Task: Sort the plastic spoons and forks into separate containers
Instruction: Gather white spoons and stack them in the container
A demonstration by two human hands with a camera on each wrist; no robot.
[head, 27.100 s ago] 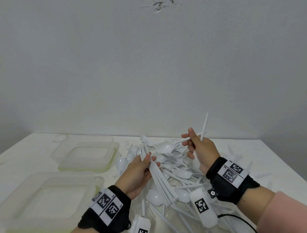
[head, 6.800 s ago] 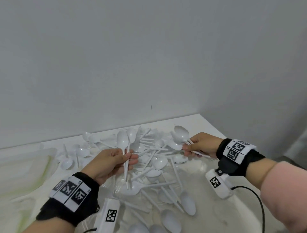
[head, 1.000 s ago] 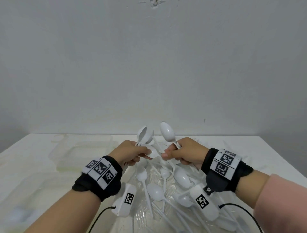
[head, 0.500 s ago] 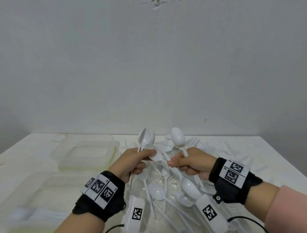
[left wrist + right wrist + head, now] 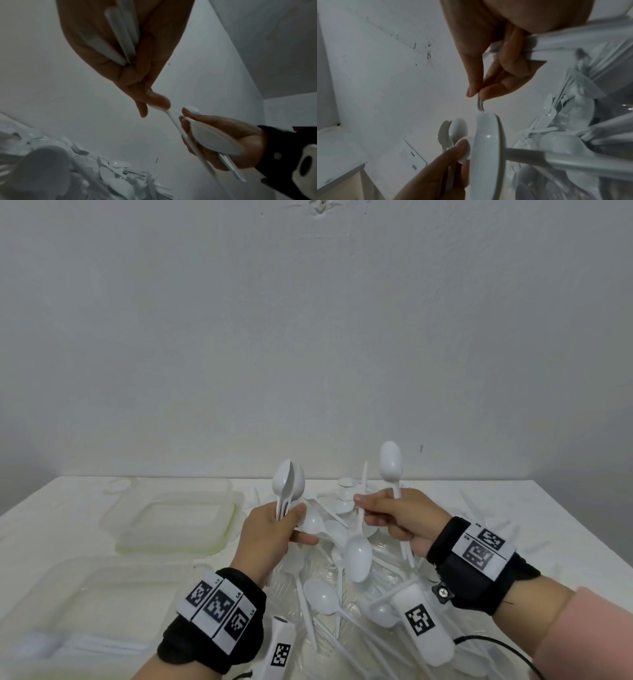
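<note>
Spoons fill both hands above the white spoon pile [image 5: 342, 604] on the table [image 5: 51, 508]. The left hand [image 5: 270, 535] squeezes a bunch of spoons [image 5: 289, 484] with bowls up, and the right hand [image 5: 400, 518] pinches one upright spoon [image 5: 390, 463] and one hanging spoon [image 5: 358, 556]. Two clear containers [image 5: 178, 518] sit to the left, the nearer one [image 5: 68, 611] with white handles inside.
</note>
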